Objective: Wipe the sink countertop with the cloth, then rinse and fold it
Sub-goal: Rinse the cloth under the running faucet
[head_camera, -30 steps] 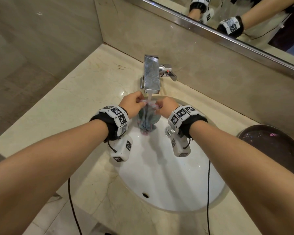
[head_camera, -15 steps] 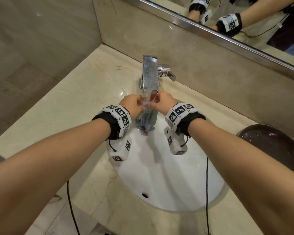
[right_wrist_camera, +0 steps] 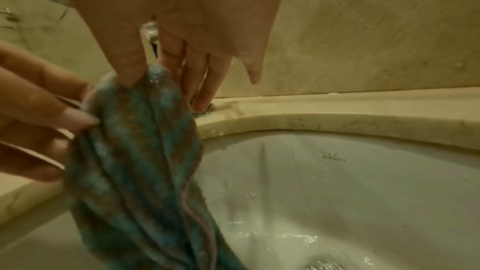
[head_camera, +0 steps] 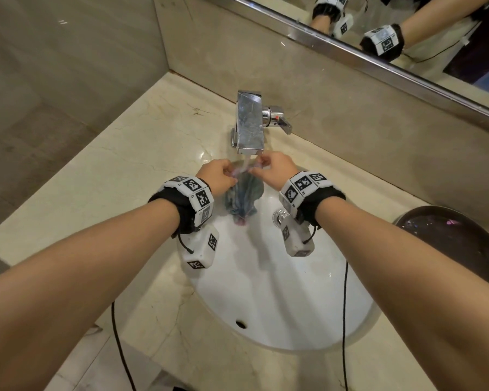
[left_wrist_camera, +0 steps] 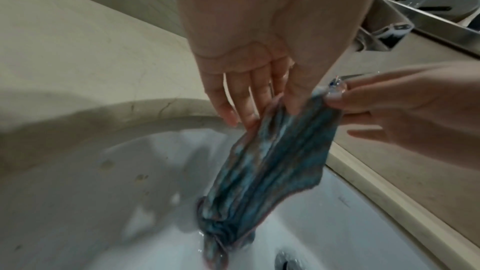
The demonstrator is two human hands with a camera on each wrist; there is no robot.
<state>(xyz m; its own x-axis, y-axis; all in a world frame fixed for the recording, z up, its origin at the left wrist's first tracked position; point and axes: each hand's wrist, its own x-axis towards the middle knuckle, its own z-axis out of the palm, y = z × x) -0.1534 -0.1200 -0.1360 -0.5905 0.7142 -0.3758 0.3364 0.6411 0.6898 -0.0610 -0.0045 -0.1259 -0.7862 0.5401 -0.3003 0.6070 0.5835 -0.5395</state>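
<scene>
A wet blue-green cloth with a pink edge hangs bunched over the white sink basin, right under the chrome faucet, whose water runs onto its top. My left hand pinches the cloth's top edge on the left, and my right hand pinches it on the right. The left wrist view shows the cloth hanging from my left hand into the wet basin. In the right wrist view my right hand pinches the cloth between thumb and fingers.
Beige marble countertop surrounds the basin, with a wall at the left and a backsplash under a mirror behind. A dark round bowl stands at the right. The chrome drain plug sits in the basin, and cables hang from both wrists.
Both hands have shifted along the cloth's top edge under the running water, drawing slightly apart; the cloth still hangs between them below the faucet.
</scene>
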